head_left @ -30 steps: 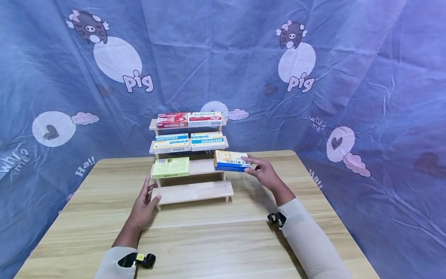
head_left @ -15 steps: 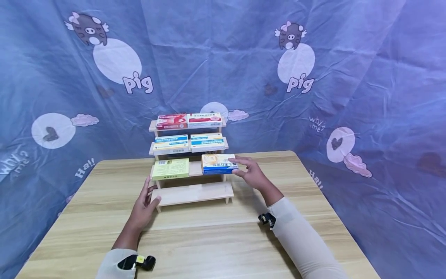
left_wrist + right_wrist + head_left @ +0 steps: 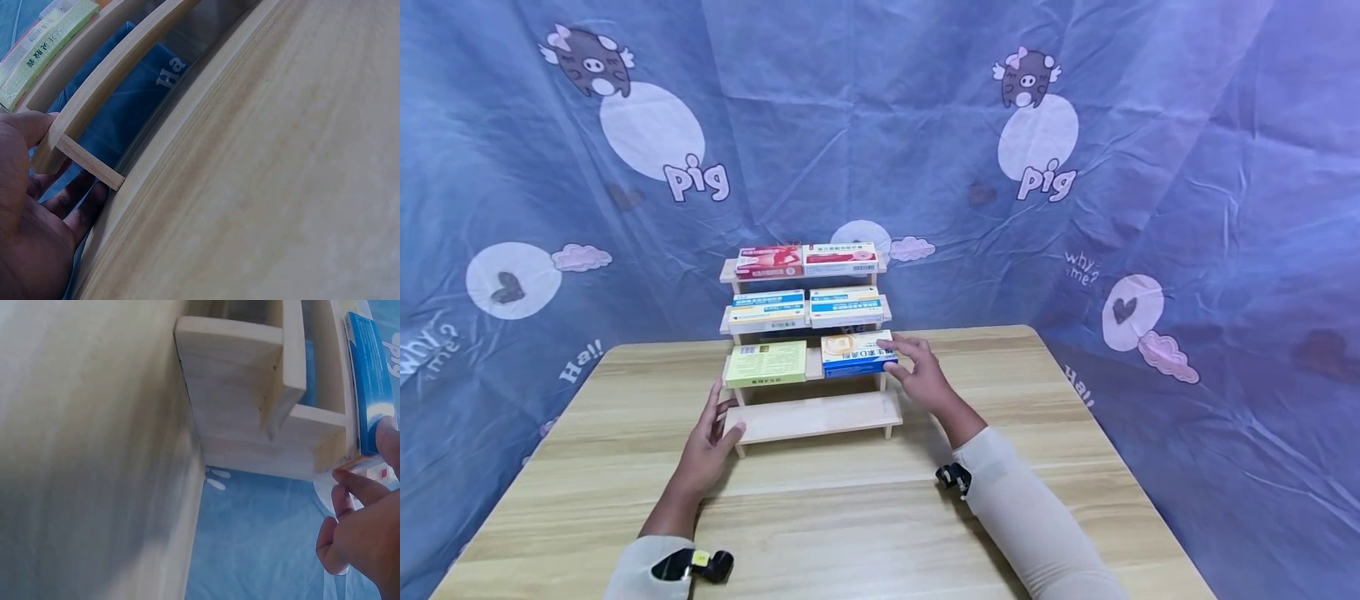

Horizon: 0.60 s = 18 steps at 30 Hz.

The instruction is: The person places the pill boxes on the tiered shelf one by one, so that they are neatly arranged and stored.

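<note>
A four-tier wooden display rack point(image 3: 814, 418) stands on the table. My left hand point(image 3: 706, 442) holds the left end of its lowest tier, thumb on top and other fingers beside and below, as the left wrist view point(image 3: 37, 231) also shows. On the right part of the tier above lies a blue-and-white medicine box point(image 3: 856, 353). My right hand point(image 3: 921, 379) pinches that box by its right end; in the right wrist view the thumb lies on the blue side point(image 3: 369, 375). A light-green medicine box point(image 3: 767, 362) lies to its left, a narrow gap between them.
Higher up, two blue-striped white boxes point(image 3: 846, 307) share one tier. A red box point(image 3: 769, 260) and a red-and-white box point(image 3: 840, 258) lie on the top tier. The wood-grain table point(image 3: 820, 525) stretches in front, and a blue printed cloth point(image 3: 880, 125) hangs behind.
My right hand has carried the blue-and-white box leftward onto the tier, closer to the light-green box. The left hand has stayed at the rack's lowest tier.
</note>
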Each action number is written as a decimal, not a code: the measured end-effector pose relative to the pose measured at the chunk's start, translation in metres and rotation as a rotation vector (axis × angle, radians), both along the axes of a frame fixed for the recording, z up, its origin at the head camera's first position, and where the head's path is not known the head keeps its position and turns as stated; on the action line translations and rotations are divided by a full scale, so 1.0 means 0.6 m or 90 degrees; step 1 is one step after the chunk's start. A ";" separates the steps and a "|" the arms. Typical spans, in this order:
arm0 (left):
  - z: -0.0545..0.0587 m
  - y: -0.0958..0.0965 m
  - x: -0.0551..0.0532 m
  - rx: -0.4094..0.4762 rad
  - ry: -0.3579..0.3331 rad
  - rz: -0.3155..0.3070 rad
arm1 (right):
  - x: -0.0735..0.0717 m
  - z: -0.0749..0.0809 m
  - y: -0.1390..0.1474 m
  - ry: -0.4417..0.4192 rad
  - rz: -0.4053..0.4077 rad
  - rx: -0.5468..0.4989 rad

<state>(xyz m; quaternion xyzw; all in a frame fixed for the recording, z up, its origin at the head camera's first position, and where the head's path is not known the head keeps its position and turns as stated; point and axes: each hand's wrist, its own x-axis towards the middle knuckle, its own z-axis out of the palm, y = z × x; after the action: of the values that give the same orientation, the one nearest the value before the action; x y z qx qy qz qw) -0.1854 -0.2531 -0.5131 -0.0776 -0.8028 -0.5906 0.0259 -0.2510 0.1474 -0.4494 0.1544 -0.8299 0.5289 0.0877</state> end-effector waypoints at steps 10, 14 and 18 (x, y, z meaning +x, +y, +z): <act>-0.002 0.001 -0.002 -0.008 -0.005 0.007 | 0.005 -0.005 -0.018 0.054 -0.026 0.002; -0.002 0.000 -0.002 -0.007 -0.007 0.003 | 0.006 -0.003 -0.024 0.058 -0.041 0.023; 0.000 0.000 -0.001 -0.011 -0.006 0.003 | 0.007 -0.001 -0.028 0.047 -0.047 0.033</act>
<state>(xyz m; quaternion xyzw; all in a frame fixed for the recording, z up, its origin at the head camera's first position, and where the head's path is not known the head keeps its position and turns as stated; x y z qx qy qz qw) -0.1859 -0.2531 -0.5134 -0.0729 -0.8082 -0.5839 0.0227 -0.2466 0.1304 -0.4500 0.1455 -0.8446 0.4978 0.1334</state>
